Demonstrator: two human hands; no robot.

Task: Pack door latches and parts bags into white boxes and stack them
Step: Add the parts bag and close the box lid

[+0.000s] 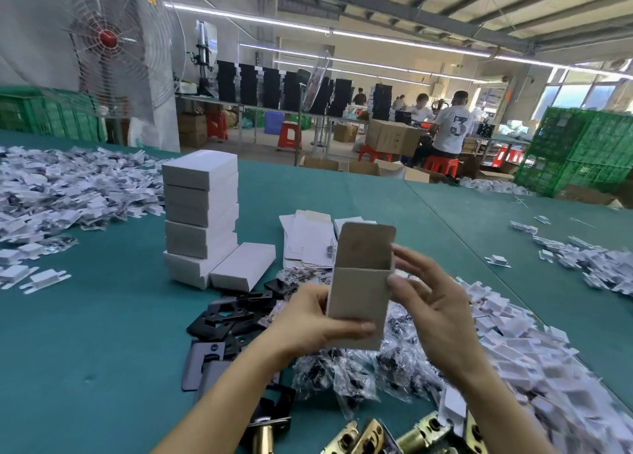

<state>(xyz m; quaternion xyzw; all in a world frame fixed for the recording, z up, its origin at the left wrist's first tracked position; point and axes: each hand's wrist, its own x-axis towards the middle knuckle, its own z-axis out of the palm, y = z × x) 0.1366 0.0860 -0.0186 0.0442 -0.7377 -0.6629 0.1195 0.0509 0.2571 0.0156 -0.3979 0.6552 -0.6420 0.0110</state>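
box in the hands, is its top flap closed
No, the top flap of the box stands open; the left hand grips its lower part.

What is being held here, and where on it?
An open box: the left hand grips its lower part, the right hand pinches its upper right edge.

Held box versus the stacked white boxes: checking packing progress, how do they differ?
The held box is open, flap up; the stacked boxes are closed. The held box is upright between left hand and right hand; the stacked boxes lie flat on the table. Both are cardboard.
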